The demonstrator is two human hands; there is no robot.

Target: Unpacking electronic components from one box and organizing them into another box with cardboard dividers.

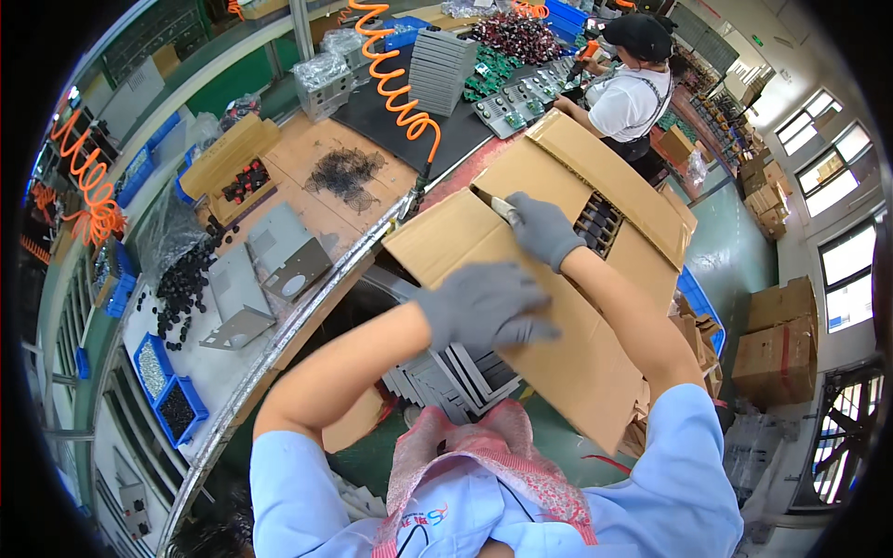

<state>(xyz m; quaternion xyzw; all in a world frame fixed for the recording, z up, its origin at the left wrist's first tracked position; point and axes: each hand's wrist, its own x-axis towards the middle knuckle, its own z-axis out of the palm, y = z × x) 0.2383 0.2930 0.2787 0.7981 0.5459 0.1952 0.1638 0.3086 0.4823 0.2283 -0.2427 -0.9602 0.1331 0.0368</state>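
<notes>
A large cardboard box (577, 325) stands in front of me, its brown flaps partly spread. Through a gap between them show dark parts (600, 223) in rows. My right hand (544, 228), in a grey glove, is closed around a utility knife (502, 206) with a pale handle, its dark end over the far left flap. My left hand (488, 305), gloved the same way and a little blurred, lies over the near left flap with its fingers stretched out; whether it presses on the cardboard I cannot tell. Below it, grey metal frames (451, 381) are stacked beside the box.
On the left bench lie bent metal panels (237, 298), black caps (181, 279) and blue bins (181, 409). An orange coiled hose (395, 93) hangs over the bench. Another person (633, 98) works beyond the box. Brown cartons (772, 339) are stacked at right.
</notes>
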